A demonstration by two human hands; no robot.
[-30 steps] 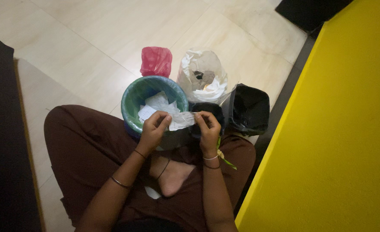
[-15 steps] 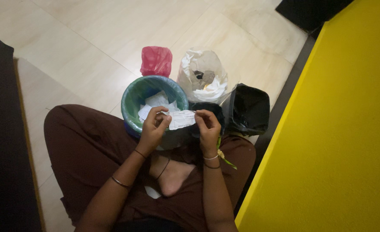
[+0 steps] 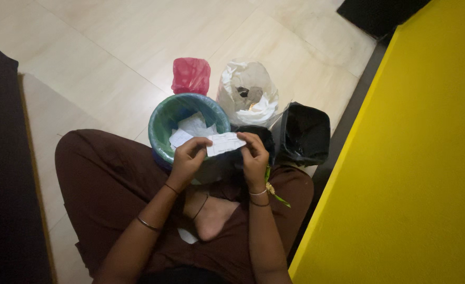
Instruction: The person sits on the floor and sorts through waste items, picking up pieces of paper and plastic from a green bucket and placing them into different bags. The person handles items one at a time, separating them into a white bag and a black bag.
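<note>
The paper slip (image 3: pixel 224 143), crumpled a second ago, now lies flat and taut between the left hand (image 3: pixel 188 160) and right hand (image 3: pixel 254 155), fingers pinching its ends above the green bin (image 3: pixel 161 123).

Paper slip (image 3: pixel 225 143) matt, thin; bin liner (image 3: pixel 161 123) glossy plastic; floor tiles (image 3: pixel 111 47) smooth, slight sheen.

The white paper slip (image 3: pixel 225 143) held between the left hand (image 3: pixel 189 158) and right hand (image 3: pixel 254 156) now lies flat and taut, where earlier it was crumpled and sagging. It has risen slightly, its left end over the near rim of the green bin (image 3: pixel 159 138).
</note>
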